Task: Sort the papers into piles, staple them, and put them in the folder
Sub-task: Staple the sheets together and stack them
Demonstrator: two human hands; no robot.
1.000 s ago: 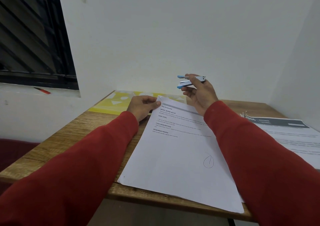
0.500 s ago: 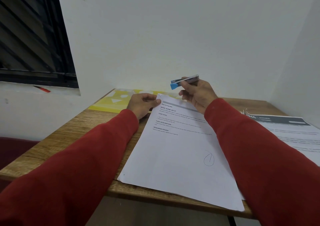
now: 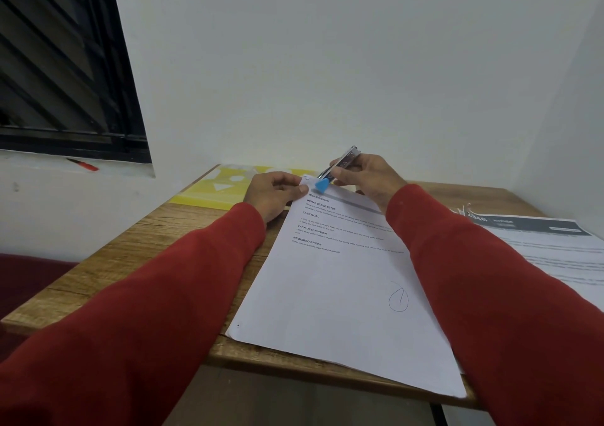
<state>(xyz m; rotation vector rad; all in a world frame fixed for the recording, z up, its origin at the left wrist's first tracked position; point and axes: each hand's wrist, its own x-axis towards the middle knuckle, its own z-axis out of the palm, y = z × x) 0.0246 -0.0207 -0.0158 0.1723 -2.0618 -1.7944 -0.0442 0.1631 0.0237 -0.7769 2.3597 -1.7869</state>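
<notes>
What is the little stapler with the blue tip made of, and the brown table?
The small blue-tipped stapler looks like shiny metal, glinting on top, with a matte blue, probably plastic, end. The brown table looks like wood or wood-look laminate: grain lines show.

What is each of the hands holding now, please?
Left hand: pinches the top corner of the paper stack.
Right hand: grips the stapler, its blue tip at that corner.

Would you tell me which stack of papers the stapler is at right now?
The plain white stack between the arms, left hand pinching its corner; the dark-headed stack lies untouched at right.
</notes>
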